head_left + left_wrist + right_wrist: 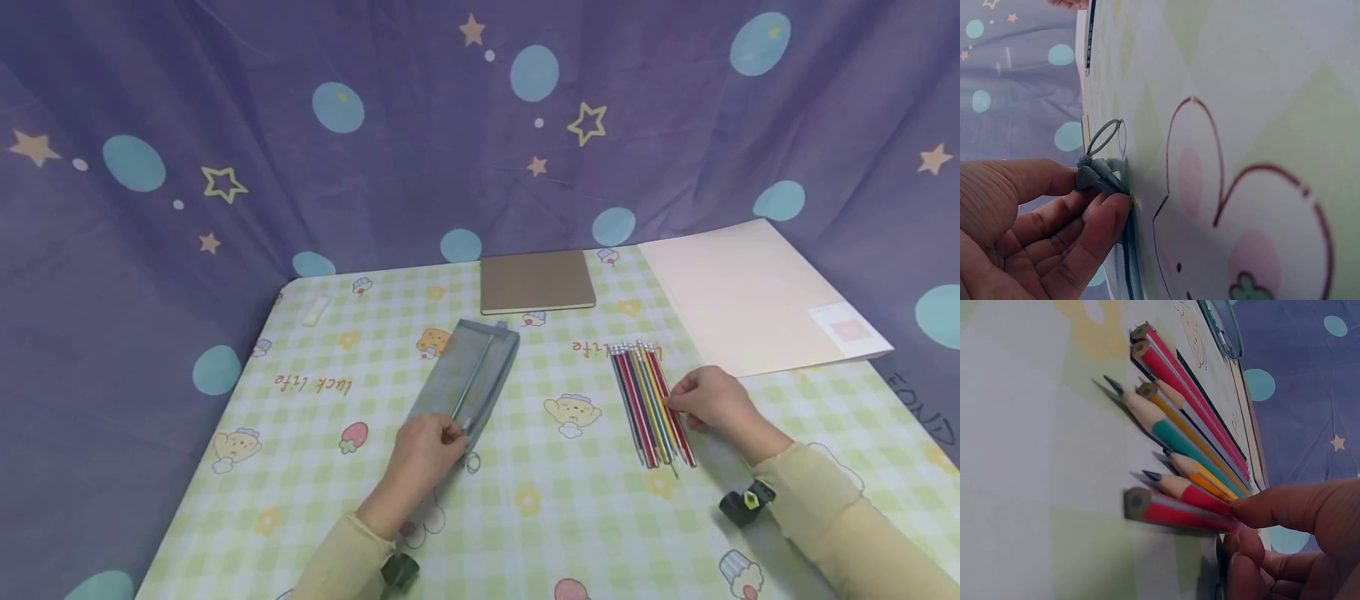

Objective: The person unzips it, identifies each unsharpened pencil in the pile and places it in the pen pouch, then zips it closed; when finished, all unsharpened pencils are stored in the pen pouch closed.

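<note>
My left hand (pixel 426 446) pinches the near end of a grey mesh pencil case (pixel 450 364), beside its small loop (pixel 1105 137). A long thin strip, lighter than the mesh, runs down the case. To the right, several pencils (pixel 643 400) lie side by side in a row, red, yellow, teal and dark ones among them. At the right edge of that row my right hand (pixel 711 402) pinches a red pencil (pixel 1179 509) between thumb and fingers. Some pencils in the right wrist view have sharpened tips, others flat unsharpened ends.
Behind the case lies a brown notebook (pixel 537 282). A large cream folder (pixel 738 292) with a white label covers the back right of the table. At the back left sits a small white eraser-like block (pixel 317 310). A patterned purple curtain (pixel 420 167) hangs behind the checkered tablecloth (pixel 480 550).
</note>
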`<act>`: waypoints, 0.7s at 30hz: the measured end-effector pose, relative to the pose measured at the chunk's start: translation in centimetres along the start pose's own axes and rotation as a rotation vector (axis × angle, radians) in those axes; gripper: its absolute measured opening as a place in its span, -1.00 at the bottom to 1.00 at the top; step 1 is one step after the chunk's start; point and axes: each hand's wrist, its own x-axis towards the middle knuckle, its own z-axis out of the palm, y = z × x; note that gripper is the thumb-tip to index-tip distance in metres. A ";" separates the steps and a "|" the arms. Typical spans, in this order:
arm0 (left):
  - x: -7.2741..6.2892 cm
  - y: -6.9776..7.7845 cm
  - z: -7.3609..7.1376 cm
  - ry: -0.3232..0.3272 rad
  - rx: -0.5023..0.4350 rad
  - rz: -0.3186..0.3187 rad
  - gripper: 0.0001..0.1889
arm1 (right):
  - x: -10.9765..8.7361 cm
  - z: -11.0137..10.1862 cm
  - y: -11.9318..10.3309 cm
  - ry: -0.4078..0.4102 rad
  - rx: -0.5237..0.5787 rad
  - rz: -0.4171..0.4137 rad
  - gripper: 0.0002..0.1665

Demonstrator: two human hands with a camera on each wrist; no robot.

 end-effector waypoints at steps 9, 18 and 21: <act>0.0 0.0 0.1 0.001 0.000 -0.003 -0.90 | 0.1 0.3 0.1 -0.015 0.034 0.001 -0.77; -0.1 -0.3 0.3 0.001 0.002 -0.007 -0.92 | 0.6 -0.4 0.5 -0.104 0.257 0.057 -0.74; -0.1 -0.4 0.4 0.002 0.004 -0.010 -0.93 | 0.5 -0.6 -0.1 -0.119 0.330 0.049 -0.69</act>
